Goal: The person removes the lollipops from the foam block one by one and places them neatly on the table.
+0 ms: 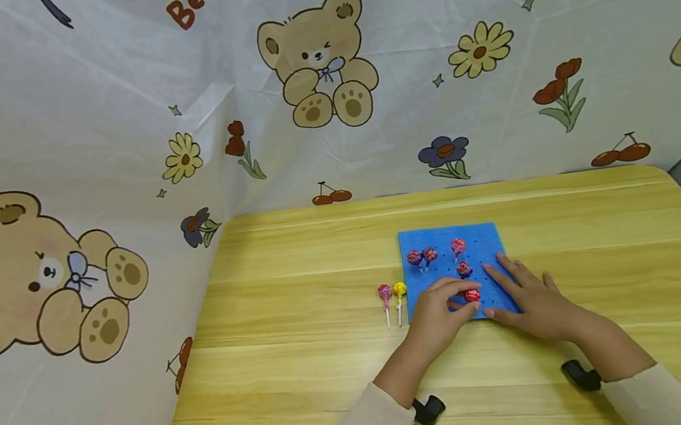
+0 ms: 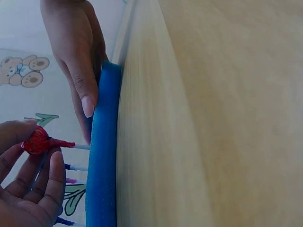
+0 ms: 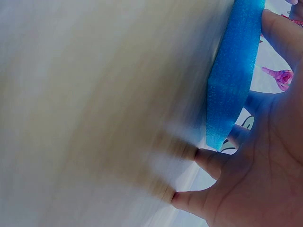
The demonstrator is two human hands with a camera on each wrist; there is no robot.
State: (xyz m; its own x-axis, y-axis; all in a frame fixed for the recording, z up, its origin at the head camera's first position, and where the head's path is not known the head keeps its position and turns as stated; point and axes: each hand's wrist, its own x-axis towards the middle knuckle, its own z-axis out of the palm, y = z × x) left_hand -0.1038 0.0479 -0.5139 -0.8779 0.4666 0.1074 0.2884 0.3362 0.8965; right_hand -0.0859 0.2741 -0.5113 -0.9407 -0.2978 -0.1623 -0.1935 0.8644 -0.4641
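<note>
A thick blue foam board (image 1: 444, 235) with small holes lies on the table. My left hand (image 1: 438, 312) pinches a red-wrapped lollipop (image 2: 37, 141) by its head near the board's front edge; its white stick meets the foam, though how deep I cannot tell. My right hand (image 1: 538, 304) rests spread on the board's right side, with some fingertips on the wood beyond it. Several wrapped lollipops stand in the board: two dark ones at the left, a pink-red lollipop (image 1: 458, 246) at the back, and a dark red-and-blue lollipop (image 1: 464, 269) before it.
Left of the board lie a pink lollipop (image 1: 384, 292) and a yellow lollipop (image 1: 399, 289), side by side. The wooden table (image 1: 311, 366) ends at a white cloth (image 1: 419, 118) printed with bears and flowers.
</note>
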